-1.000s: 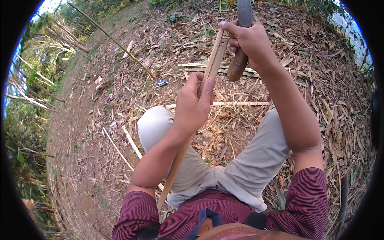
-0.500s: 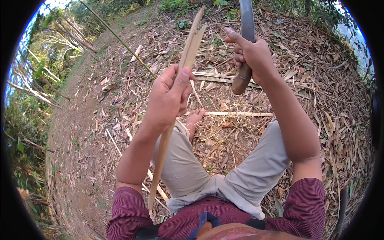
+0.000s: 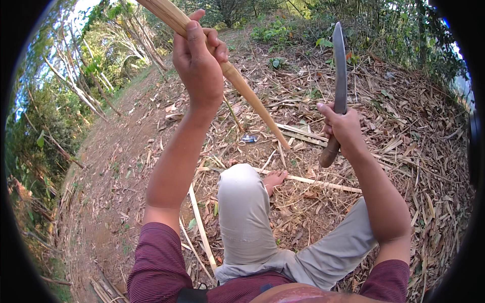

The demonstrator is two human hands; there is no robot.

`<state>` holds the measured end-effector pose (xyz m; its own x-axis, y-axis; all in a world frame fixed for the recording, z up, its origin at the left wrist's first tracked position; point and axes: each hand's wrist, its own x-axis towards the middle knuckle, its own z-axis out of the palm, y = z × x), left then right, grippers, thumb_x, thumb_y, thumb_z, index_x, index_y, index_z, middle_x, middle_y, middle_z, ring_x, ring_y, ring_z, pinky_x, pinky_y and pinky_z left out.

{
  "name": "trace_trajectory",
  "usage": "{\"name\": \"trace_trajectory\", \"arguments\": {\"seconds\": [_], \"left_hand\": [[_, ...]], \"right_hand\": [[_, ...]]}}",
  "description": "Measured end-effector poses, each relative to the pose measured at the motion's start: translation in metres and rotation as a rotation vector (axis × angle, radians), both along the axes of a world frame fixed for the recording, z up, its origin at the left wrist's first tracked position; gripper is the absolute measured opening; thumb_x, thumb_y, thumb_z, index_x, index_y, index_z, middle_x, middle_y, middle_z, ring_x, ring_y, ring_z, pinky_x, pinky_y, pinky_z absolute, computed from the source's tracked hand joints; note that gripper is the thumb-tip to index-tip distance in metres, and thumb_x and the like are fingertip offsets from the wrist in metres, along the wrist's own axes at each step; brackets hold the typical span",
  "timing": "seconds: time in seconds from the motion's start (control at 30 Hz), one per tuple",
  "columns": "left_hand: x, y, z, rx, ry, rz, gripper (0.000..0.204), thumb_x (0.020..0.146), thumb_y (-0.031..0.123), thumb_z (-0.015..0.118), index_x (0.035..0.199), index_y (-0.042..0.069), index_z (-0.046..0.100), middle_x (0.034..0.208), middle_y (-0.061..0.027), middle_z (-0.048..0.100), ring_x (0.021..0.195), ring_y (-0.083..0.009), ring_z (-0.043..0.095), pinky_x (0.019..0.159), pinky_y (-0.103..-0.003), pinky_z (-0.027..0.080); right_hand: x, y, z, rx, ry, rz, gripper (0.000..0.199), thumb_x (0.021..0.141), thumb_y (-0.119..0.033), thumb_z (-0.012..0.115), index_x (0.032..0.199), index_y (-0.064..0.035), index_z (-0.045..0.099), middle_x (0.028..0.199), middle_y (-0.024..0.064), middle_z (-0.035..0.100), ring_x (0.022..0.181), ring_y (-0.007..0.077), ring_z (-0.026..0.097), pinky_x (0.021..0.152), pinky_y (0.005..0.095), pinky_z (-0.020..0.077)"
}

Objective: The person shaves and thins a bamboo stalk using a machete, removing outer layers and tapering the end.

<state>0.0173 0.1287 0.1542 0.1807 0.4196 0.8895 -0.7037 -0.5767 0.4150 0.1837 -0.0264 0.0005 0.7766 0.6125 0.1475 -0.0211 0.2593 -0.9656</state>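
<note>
Tan stick (image 3: 247,94) juts both sides of left hand (image 3: 199,70), which curls round it; right hand (image 3: 345,129) grips knife (image 3: 340,76) by handle (image 3: 330,154).

The striped shirt (image 3: 243,286) is maroon, its sleeves (image 3: 157,260) short; the trousers (image 3: 245,217) are pale grey.

place: outdoors, wooded ground | signs: dry leaf litter (image 3: 429,151), brown soil (image 3: 108,202), green shrubs (image 3: 275,33), pale trunks (image 3: 76,90)
</note>
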Motion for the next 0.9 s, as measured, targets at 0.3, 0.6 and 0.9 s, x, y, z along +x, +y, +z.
{"name": "trace_trajectory", "arguments": {"seconds": [0.3, 0.6, 0.9], "left_hand": [[0.043, -0.017, -0.111, -0.492, -0.046, -0.356, 0.029, 0.102, 0.037, 0.045, 0.087, 0.013, 0.039, 0.074, -0.0005, 0.037, 0.069, -0.0118, 0.036, 0.066, -0.029, 0.035], [0.02, -0.039, -0.137, -0.248, 0.083, 0.137, 0.049, 0.102, 0.051, 0.04, 0.111, 0.003, 0.047, 0.095, -0.0095, 0.053, 0.091, -0.0192, 0.052, 0.085, -0.034, 0.042], [-0.098, -0.025, -0.06, -0.204, 0.448, 0.509, 0.055, 0.098, 0.061, 0.046, 0.086, 0.007, 0.049, 0.072, -0.0027, 0.049, 0.052, -0.0092, 0.044, 0.042, -0.021, 0.031]], "right_hand": [[-0.026, 0.022, -0.038, -0.266, -0.189, 0.172, 0.041, 0.082, -0.011, 0.078, 0.118, 0.0009, 0.063, 0.063, -0.0026, 0.055, 0.047, 0.0065, 0.047, 0.044, 0.0242, 0.0381], [-0.019, 0.055, -0.094, -0.57, -0.318, 0.143, 0.015, 0.08, -0.015, 0.074, 0.087, -0.0021, 0.068, 0.064, 0.0037, 0.062, 0.057, 0.0126, 0.059, 0.055, 0.0311, 0.0484], [-0.028, 0.057, -0.094, -0.582, -0.552, 0.142, 0.016, 0.077, -0.013, 0.073, 0.086, -0.0013, 0.068, 0.069, 0.0081, 0.066, 0.061, 0.0166, 0.062, 0.062, 0.0331, 0.0504]]}}
